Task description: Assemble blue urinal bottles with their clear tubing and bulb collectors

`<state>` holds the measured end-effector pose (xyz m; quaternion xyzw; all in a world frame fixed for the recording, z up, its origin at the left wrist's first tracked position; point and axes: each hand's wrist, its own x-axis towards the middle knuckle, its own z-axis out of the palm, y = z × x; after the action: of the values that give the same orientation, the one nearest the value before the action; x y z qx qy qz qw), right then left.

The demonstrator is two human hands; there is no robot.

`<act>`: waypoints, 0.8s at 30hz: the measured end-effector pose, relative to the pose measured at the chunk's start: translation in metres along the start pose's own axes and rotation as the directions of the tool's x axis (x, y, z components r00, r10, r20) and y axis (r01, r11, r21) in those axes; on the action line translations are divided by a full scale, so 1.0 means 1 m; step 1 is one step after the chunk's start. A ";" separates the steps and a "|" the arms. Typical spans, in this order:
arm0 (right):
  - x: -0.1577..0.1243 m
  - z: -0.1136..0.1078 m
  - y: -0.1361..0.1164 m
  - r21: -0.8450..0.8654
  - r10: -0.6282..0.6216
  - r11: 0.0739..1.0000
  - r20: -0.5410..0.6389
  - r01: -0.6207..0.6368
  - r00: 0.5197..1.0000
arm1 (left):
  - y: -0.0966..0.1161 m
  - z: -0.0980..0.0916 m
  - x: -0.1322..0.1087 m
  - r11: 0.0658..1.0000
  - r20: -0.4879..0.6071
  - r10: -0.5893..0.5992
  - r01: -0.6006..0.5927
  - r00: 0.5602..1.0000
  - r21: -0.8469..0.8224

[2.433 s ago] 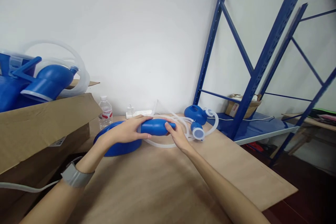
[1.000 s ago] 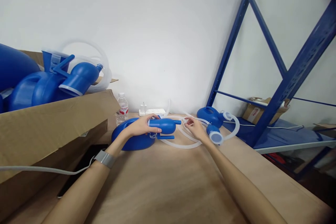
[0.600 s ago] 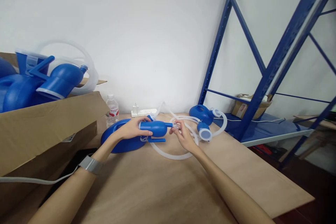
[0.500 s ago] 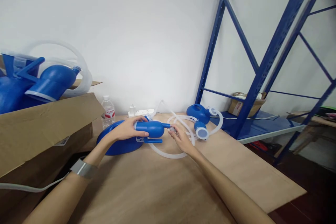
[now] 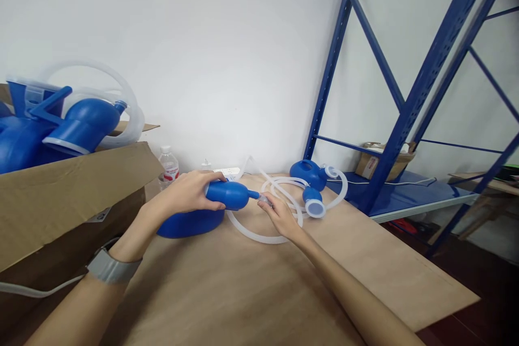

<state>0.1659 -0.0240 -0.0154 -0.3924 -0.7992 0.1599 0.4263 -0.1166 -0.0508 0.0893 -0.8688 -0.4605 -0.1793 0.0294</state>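
Observation:
My left hand is wrapped round the wide end of a blue plastic urinal funnel, which lies sideways with its narrow spout pointing right. The fingers of my right hand pinch the clear end of a hose at the tip of that spout. Whether the hose end sits over the spout or only touches it, I cannot tell. Below my left hand lies a blue urinal bottle, partly covered by the hand. A translucent hose loops across the table behind and below my right hand.
A second blue bottle with its own funnel and hose lies at the back right. On the left, a cardboard box holds several blue parts. A water bottle and power strip stand near the wall; blue shelving is at right.
My left hand has turned over the funnel, and the blue handle seen below it before is now out of sight. The funnel and hose end have shifted slightly left. The view has shifted a little.

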 end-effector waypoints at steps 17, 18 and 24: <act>0.005 -0.022 -0.030 -0.043 -0.080 0.996 0.051 0.083 0.995 | 0.008 0.011 0.006 0.968 0.036 0.118 -0.107 0.992 -0.226; 0.004 -0.022 -0.028 -0.040 -0.073 0.996 0.024 0.074 0.997 | 0.006 0.011 0.006 0.964 0.013 0.129 -0.122 0.992 -0.238; 0.002 -0.020 -0.018 -0.047 -0.039 0.998 0.015 0.040 0.999 | -0.003 0.006 0.002 0.983 -0.038 0.100 -0.104 0.994 -0.148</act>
<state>0.1721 -0.0358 0.0079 -0.3854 -0.8133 0.1351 0.4144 -0.1166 -0.0461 0.0845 -0.8882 -0.4003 -0.2247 -0.0200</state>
